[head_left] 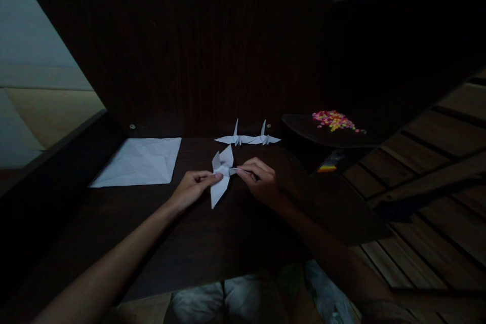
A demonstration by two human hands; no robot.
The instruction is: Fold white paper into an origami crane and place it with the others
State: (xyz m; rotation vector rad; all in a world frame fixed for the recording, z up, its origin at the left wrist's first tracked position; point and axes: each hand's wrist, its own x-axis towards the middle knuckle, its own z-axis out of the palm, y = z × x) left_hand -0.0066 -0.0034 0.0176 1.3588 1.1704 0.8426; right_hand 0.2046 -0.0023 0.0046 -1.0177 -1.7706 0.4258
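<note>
A half-folded white paper bird [222, 177] is held just above the dark wooden desk [197, 243], pinched at its left side by the left hand [192, 187] and at a thin flap pointing right by the right hand [260, 179]. Its long axis runs from near to far between the two grips. Farther back, a creased white paper sheet [138, 162] is seen at left and two finished white paper cranes [248, 137] near the dark back panel.

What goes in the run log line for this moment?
left hand pinches paper crane | right hand pinches its tip | two finished cranes behind | creased sheet left
</note>
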